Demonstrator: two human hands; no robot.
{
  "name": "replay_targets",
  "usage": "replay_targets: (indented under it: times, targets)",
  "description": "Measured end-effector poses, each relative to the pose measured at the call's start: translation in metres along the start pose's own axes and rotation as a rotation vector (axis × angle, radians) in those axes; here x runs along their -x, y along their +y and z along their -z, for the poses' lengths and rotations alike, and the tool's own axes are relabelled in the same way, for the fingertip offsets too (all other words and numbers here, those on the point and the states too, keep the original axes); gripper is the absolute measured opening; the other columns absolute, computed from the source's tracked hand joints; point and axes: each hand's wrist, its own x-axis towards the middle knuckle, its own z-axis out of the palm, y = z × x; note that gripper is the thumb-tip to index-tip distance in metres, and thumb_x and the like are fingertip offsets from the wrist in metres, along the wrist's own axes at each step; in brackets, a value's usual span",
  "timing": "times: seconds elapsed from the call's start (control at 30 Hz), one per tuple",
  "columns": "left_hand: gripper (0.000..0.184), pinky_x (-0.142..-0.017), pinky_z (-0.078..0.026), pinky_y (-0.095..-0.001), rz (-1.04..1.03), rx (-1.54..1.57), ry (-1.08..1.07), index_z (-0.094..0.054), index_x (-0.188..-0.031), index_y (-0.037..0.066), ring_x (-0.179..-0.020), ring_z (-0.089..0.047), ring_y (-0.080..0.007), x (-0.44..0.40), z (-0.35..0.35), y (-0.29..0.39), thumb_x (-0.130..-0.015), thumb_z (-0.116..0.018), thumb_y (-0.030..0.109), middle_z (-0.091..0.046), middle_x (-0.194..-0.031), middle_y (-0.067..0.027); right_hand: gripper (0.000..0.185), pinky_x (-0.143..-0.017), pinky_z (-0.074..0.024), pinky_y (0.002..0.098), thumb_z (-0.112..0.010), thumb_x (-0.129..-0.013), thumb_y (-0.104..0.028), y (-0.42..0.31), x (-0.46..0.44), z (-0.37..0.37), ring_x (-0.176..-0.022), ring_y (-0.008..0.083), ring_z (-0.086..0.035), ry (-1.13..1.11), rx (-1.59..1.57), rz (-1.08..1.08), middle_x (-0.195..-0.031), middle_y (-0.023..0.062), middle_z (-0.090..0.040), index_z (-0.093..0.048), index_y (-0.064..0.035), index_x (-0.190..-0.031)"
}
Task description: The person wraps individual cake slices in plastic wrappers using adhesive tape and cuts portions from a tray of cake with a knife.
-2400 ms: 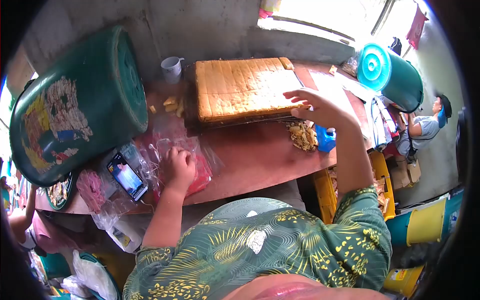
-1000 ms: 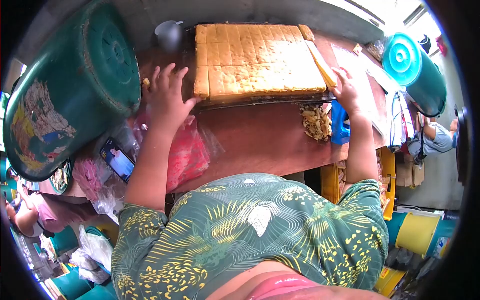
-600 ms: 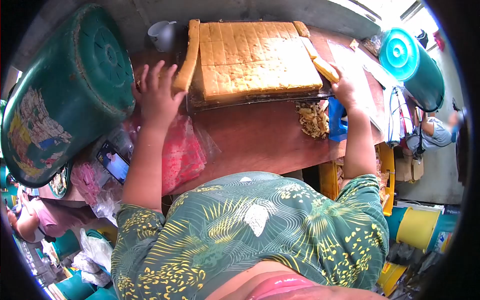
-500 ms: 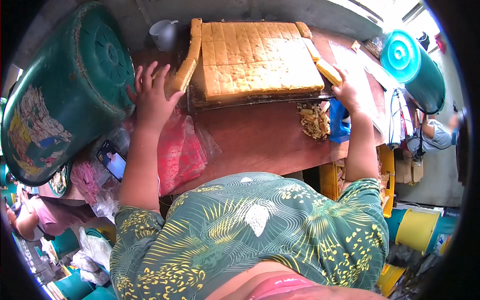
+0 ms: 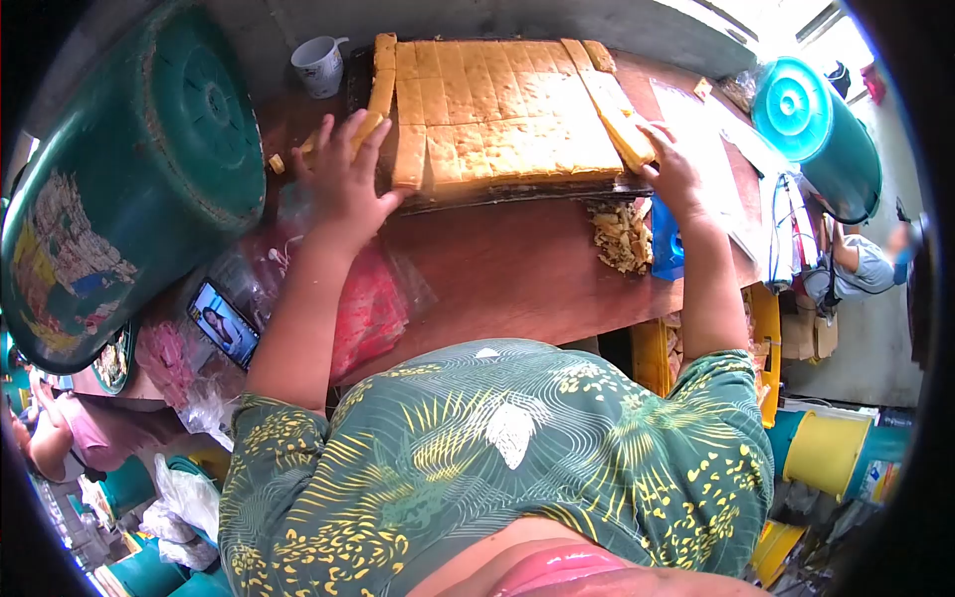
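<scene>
A large sheet cake (image 5: 507,109), scored into several strips, lies on a dark tray (image 5: 517,193) on the table. My left hand (image 5: 348,184) is at its left front corner, fingers spread, thumb by the edge. Behind those fingers a loose cake strip (image 5: 371,125) lies tilted, partly hidden. My right hand (image 5: 682,177) has fingers and thumb closed around the near end of a cut strip (image 5: 625,137) along the cake's right side. Another strip piece (image 5: 383,55) stands along the left edge.
Cake scraps (image 5: 624,237) and a blue packet (image 5: 668,239) lie near the right front. A green bucket (image 5: 70,229) rests tipped at left, near a white cup (image 5: 318,68), a phone (image 5: 223,323) and red plastic (image 5: 368,308). Another person (image 5: 860,264) is far right.
My left hand has moved right, to the cake's corner. My right hand has shifted slightly left, and the right strip now lies closer against the cake. The left strip has tilted further outward.
</scene>
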Motion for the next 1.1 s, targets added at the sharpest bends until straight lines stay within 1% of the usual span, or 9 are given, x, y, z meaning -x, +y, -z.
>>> replay_targets:
  times: [0.1,0.17,0.23,0.43,0.6,0.73,0.83,1.0,1.1]
  targets:
    - [0.103,-0.114,-0.021,-0.0761,0.035,-0.032,-0.038,-0.041,-0.156,0.031,-0.153,-0.024,-0.0373,0.006,0.01,-0.013,-0.067,-0.092,0.045,-0.033,-0.162,-0.0012,0.073,-0.113,-0.0439,0.0424,-0.085,-0.078,-0.015,0.008,0.006,0.004,-0.132,0.0308,-0.055,-0.008,-0.171,-0.051,-0.146,0.0091,-0.055,-0.056,-0.0212,-0.145]
    - [0.104,-0.115,-0.019,-0.0767,0.044,-0.027,-0.059,-0.04,-0.157,0.031,-0.154,-0.023,-0.0377,0.01,0.019,-0.017,-0.067,-0.092,0.044,-0.033,-0.163,-0.0017,0.076,-0.114,-0.0434,0.0437,-0.087,-0.077,-0.017,-0.008,0.01,0.017,-0.134,0.0322,-0.053,-0.035,-0.078,-0.02,-0.148,0.0092,-0.054,-0.055,-0.02,-0.146]
    - [0.108,-0.115,-0.017,-0.0778,0.023,0.002,-0.093,-0.038,-0.158,0.031,-0.155,-0.021,-0.0378,0.007,0.028,-0.008,-0.066,-0.091,0.051,-0.031,-0.164,-0.003,0.078,-0.115,-0.0429,0.0448,-0.088,-0.075,-0.015,-0.034,0.012,0.029,-0.135,0.0343,-0.053,-0.06,-0.052,0.012,-0.148,0.0094,-0.053,-0.055,-0.0176,-0.146]
    - [0.114,-0.114,-0.012,-0.0796,-0.079,0.12,-0.036,-0.037,-0.159,0.031,-0.155,-0.019,-0.0362,-0.009,0.001,0.041,-0.063,-0.088,0.064,-0.029,-0.164,-0.0026,0.077,-0.12,-0.0327,0.0489,-0.088,-0.077,-0.033,-0.071,0.001,0.027,-0.142,0.0267,-0.046,-0.097,0.074,0.115,-0.151,0.0017,-0.053,-0.056,-0.0246,-0.146]
    - [0.111,-0.114,-0.012,-0.0795,-0.011,0.076,-0.008,-0.036,-0.159,0.033,-0.156,-0.02,-0.0352,-0.013,-0.015,0.03,-0.064,-0.093,0.048,-0.029,-0.164,-0.0008,0.079,-0.119,-0.0323,0.0505,-0.088,-0.077,-0.037,-0.066,0.004,0.037,-0.143,0.0273,-0.045,-0.106,0.125,-0.027,-0.152,0.0024,-0.052,-0.056,-0.0255,-0.147]
    - [0.112,-0.114,-0.014,-0.0796,0.046,-0.038,-0.007,-0.036,-0.16,0.032,-0.155,-0.021,-0.0367,-0.005,-0.006,0.012,-0.065,-0.092,0.05,-0.029,-0.164,-0.0014,0.08,-0.119,-0.0311,0.0522,-0.088,-0.077,-0.035,-0.054,0.006,0.03,-0.146,0.0271,-0.041,-0.108,0.1,-0.043,-0.157,0.0019,-0.047,-0.055,-0.0254,-0.149]
    - [0.108,-0.11,-0.022,-0.0814,-0.008,0.039,-0.017,-0.039,-0.158,0.031,-0.153,-0.025,-0.0365,-0.005,0.011,0.021,-0.066,-0.09,0.055,-0.034,-0.161,-0.0021,0.079,-0.119,-0.0313,0.0509,-0.088,-0.077,-0.034,-0.068,0.008,0.033,-0.146,0.0287,-0.041,-0.087,0.11,0.02,-0.155,0.0029,-0.049,-0.054,-0.0254,-0.149]
    - [0.112,-0.112,-0.016,-0.0816,-0.101,0.118,-0.014,-0.036,-0.159,0.031,-0.155,-0.02,-0.0363,-0.018,0.003,0.058,-0.065,-0.085,0.066,-0.029,-0.162,-0.0025,0.08,-0.12,-0.0302,0.0511,-0.088,-0.077,-0.027,-0.07,0.003,0.032,-0.146,0.0292,-0.041,-0.075,0.113,0.068,-0.156,0.0024,-0.047,-0.053,-0.0271,-0.149]
    - [0.113,-0.112,-0.012,-0.0822,-0.114,0.116,-0.031,-0.035,-0.16,0.03,-0.156,-0.015,-0.0352,-0.026,-0.004,0.066,-0.065,-0.084,0.069,-0.027,-0.163,-0.0031,0.079,-0.119,-0.0298,0.053,-0.087,-0.077,-0.025,-0.058,0.0,0.028,-0.146,0.0294,-0.04,-0.051,0.158,-0.071,-0.157,0.0022,-0.045,-0.054,-0.0288,-0.148]
